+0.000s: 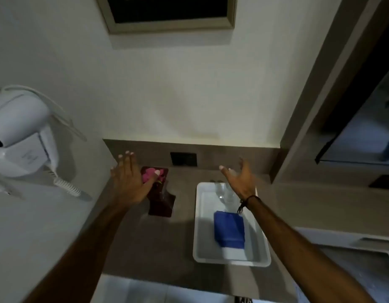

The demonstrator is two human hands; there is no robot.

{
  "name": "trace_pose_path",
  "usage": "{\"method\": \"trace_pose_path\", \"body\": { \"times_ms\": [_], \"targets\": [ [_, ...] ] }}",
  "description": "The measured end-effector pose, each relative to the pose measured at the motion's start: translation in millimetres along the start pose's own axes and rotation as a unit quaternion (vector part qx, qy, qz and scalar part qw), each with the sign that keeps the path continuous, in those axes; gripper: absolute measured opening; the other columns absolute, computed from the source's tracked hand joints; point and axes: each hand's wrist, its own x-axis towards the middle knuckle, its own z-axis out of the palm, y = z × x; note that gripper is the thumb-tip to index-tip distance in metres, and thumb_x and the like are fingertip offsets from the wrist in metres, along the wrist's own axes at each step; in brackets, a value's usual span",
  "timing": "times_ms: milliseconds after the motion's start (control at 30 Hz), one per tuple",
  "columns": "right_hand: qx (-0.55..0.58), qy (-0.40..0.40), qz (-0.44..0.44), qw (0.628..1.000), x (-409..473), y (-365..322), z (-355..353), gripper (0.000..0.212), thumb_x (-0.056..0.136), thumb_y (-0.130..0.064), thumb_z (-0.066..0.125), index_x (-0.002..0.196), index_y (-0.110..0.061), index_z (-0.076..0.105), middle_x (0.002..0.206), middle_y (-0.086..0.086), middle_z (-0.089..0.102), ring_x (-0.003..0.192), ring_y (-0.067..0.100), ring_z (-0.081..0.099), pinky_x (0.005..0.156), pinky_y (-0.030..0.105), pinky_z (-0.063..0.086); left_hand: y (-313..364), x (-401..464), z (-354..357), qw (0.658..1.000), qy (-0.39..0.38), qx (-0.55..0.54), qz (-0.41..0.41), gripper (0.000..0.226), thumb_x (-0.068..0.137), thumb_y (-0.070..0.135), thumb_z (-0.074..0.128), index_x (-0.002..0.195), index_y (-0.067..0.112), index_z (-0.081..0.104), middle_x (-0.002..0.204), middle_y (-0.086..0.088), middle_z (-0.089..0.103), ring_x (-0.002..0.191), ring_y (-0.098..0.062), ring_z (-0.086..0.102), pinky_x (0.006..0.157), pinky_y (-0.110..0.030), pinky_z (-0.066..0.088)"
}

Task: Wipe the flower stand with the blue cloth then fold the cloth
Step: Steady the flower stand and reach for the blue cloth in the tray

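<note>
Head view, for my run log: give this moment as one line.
left hand: open, empty, over flower stand | right hand: open, empty | blue cloth: folded, in white tray

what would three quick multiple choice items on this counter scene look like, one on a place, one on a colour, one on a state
1. Where does the folded blue cloth lie?
A in the white rectangular plastic tray
B on the wall-mounted white hair dryer
C in the left hand

2. What colour are the flowers on the dark red stand?
A yellow
B pink
C white

3. The right hand is:
A gripping the cloth
B open, empty
C fisted

Answers: 1 A, cloth rests inside the tray; 2 B, petals show pink; 3 B, fingers spread above the tray.
</note>
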Motion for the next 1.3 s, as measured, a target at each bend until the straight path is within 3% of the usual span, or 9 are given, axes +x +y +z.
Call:
{"method": "trace_pose_path", "body": {
  "times_ms": [100, 267, 367, 467, 600, 700, 933, 1133, 1300],
  "targets": [
    [0.082, -0.013, 0.030, 0.996, -2, 17, 11, 0.058, 0.083, -0.039, 0.075, 0.134, -0.024, 0.052, 0.126, -0.003, 0.060, 0.123, 0.023, 0.058, 0.086, 0.018, 0.048, -3, -9, 16, 0.999, -0.016, 0.003, -0.042, 0.116, 0.078, 0.084, 0.024, 0.157, 0.005, -0.003, 0.168, -0.018, -0.005, 0.155, -0.036, -0.005, 0.124, -0.059, 0.002],
    [0.109, 0.002, 0.023, 0.994, 2, 26, 28, 0.014, 0.095, -0.033, 0.061, 0.106, -0.024, 0.063, 0.093, -0.011, 0.063, 0.102, 0.018, 0.065, 0.079, 0.014, 0.045, -3, -29, 48, 0.997, -0.021, -0.013, -0.067, 0.112, 0.080, 0.075, 0.036, 0.156, -0.002, 0.009, 0.165, -0.027, 0.010, 0.154, -0.042, 0.005, 0.122, -0.060, 0.008],
    [0.065, -0.028, -0.008, 0.997, 12, 32, 36, 0.022, 0.101, -0.030, 0.050, 0.104, -0.012, 0.062, 0.098, 0.010, 0.067, 0.085, 0.007, 0.062, 0.084, 0.028, 0.056, -6, -24, 58, 0.993, -0.055, -0.023, -0.106, 0.112, 0.081, 0.077, 0.035, 0.157, 0.001, 0.004, 0.167, -0.022, 0.005, 0.156, -0.037, -0.001, 0.124, -0.058, 0.003],
    [0.028, -0.056, -0.015, 0.998, 23, 27, 41, 0.032, 0.103, -0.033, 0.044, 0.104, -0.007, 0.063, 0.095, 0.011, 0.067, 0.087, 0.021, 0.063, 0.092, 0.045, 0.055, -8, -20, 59, 0.990, -0.058, -0.045, -0.117, 0.110, 0.083, 0.077, 0.037, 0.157, 0.003, 0.003, 0.168, -0.018, 0.002, 0.156, -0.033, -0.005, 0.123, -0.056, -0.002],
    [-0.102, -0.033, -0.093, 0.990, 23, 17, 58, 0.033, 0.100, -0.035, 0.049, 0.107, -0.010, 0.068, 0.095, 0.008, 0.070, 0.087, 0.021, 0.065, 0.087, 0.041, 0.057, -9, -23, 57, 0.990, -0.081, -0.044, -0.103, 0.111, 0.083, 0.081, 0.028, 0.158, 0.005, -0.001, 0.169, -0.017, -0.004, 0.156, -0.032, -0.009, 0.123, -0.054, -0.006],
    [-0.223, -0.120, -0.160, 0.954, 9, 5, 87, 0.038, 0.097, -0.045, 0.051, 0.112, -0.014, 0.069, 0.094, 0.010, 0.071, 0.084, 0.023, 0.067, 0.077, 0.037, 0.059, -9, -22, 54, 0.991, -0.082, -0.046, -0.100, 0.112, 0.081, 0.083, 0.025, 0.158, 0.004, -0.002, 0.168, -0.017, -0.004, 0.156, -0.032, -0.010, 0.123, -0.054, -0.006],
    [-0.161, -0.230, -0.122, 0.952, -19, -10, 135, 0.028, 0.079, -0.038, 0.072, 0.088, -0.012, 0.072, 0.082, 0.007, 0.072, 0.071, 0.016, 0.062, 0.069, 0.028, 0.054, -8, -22, 54, 0.991, -0.089, -0.024, -0.101, 0.113, 0.081, 0.083, 0.024, 0.157, 0.004, -0.003, 0.168, -0.018, -0.005, 0.155, -0.033, -0.012, 0.123, -0.055, -0.005],
    [-0.125, -0.189, -0.131, 0.965, -11, -7, 128, 0.026, 0.084, -0.035, 0.071, 0.090, -0.010, 0.073, 0.085, 0.009, 0.075, 0.074, 0.018, 0.068, 0.070, 0.033, 0.059, -4, -23, 52, 0.991, -0.074, -0.037, -0.103, 0.105, 0.088, 0.072, 0.038, 0.157, 0.003, 0.001, 0.168, -0.019, 0.001, 0.156, -0.033, -0.009, 0.123, -0.054, -0.004],
    [-0.077, -0.100, -0.101, 0.987, 18, 3, 82, 0.030, 0.094, -0.033, 0.061, 0.082, -0.007, 0.069, 0.065, 0.007, 0.064, 0.057, 0.023, 0.062, 0.058, 0.039, 0.057, -6, -21, 56, 0.993, -0.048, -0.045, -0.100, 0.106, 0.086, 0.072, 0.042, 0.157, 0.002, 0.006, 0.167, -0.021, 0.008, 0.155, -0.036, -0.002, 0.123, -0.055, 0.000]
  ]
}}
